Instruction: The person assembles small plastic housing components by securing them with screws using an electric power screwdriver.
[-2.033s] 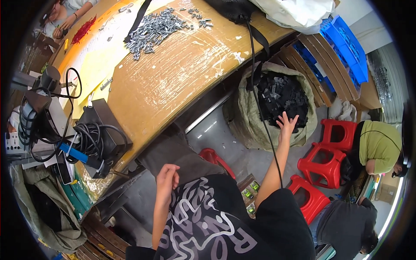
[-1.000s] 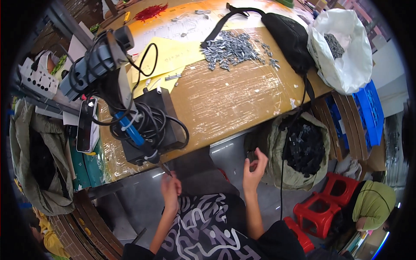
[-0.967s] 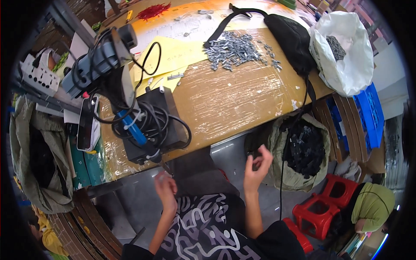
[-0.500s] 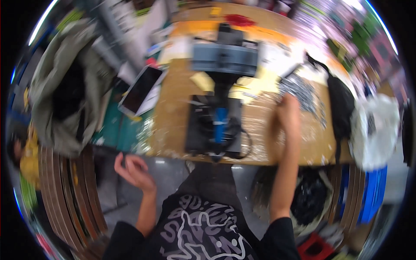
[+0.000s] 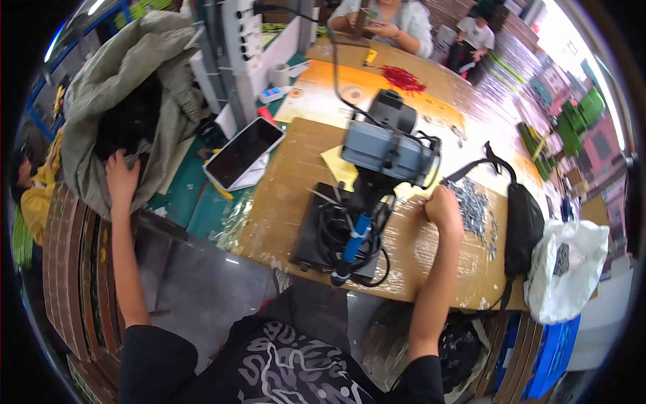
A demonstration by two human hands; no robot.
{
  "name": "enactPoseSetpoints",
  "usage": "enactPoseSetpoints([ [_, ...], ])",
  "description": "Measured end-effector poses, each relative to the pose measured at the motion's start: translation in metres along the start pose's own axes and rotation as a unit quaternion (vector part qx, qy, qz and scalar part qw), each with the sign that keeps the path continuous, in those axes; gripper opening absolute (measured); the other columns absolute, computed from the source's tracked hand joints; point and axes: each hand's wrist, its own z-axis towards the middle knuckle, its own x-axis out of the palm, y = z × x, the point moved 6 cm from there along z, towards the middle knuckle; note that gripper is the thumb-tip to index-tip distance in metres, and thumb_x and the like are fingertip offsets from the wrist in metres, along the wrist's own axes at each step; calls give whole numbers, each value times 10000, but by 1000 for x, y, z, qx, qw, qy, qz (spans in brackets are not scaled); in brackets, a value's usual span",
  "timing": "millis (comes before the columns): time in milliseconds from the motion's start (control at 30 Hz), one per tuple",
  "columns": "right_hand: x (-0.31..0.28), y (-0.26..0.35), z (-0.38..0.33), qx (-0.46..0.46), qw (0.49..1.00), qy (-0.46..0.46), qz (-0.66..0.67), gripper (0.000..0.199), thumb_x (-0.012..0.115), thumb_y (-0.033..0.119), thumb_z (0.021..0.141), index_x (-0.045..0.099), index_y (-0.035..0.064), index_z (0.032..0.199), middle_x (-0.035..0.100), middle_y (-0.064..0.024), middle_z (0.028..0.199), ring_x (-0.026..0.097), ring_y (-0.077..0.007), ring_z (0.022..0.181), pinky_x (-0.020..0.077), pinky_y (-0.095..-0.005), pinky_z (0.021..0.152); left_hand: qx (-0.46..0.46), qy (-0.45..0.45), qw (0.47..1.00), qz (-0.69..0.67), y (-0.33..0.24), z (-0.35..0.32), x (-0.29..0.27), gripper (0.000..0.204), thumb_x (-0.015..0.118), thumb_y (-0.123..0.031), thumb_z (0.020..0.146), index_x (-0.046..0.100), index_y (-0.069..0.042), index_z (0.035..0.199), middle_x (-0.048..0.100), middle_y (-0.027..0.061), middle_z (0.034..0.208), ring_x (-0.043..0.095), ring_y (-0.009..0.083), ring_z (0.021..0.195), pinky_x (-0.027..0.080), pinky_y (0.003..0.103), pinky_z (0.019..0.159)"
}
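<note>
Plastic-wrapped workbench [image 5: 282, 202] carried a grey press [image 5: 390, 151] and small metal parts [image 5: 474, 209], judged light, stiff, best pinched. Right hand [image 5: 443, 207] was curled beside them, left hand [image 5: 121, 178] spread on a sack [image 5: 121, 87]; any hold could not be told.

Black short-sleeved shirt [image 5: 282, 363] — white squiggly print — bare forearms.

Wooden table [image 5: 282, 195] with machine [image 5: 377, 175], metal parts [image 5: 474, 209], phone [image 5: 243, 152]

Workshop, assembly line sort. My worktop [image 5: 282, 202]: taped cardboard, small grey press [image 5: 389, 151] with cables, heap of metal parts [image 5: 474, 212]. Sacks [image 5: 121, 87] of parts alongside. Other workers [image 5: 393, 23] at far end.
</note>
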Motion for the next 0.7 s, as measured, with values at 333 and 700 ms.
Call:
enactPoseSetpoints([
  [333, -7, 3, -10, -11, 985, -23, 172, 103, 486, -7, 656, 534, -44, 740, 559, -248, 758, 540, -384, 774, 431, -411, 703, 11, 193, 980, -49, 25, 8, 80, 540, 580, -244, 731, 386, -50, 1197, 483, 213, 1108, 460, 380, 1024, 402, 435, 831],
  [700, 11, 6, 1, -44, 985, -24, 163, 100, 591, 6, 636, 560, -43, 716, 564, -165, 644, 563, -268, 614, 444, -329, 572, -74, 35, 861, -502, -98, 0, -13, 324, 526, -210, 836, 474, -36, 1104, 576, 57, 893, 541, 100, 701, 440, 232, 607],
])
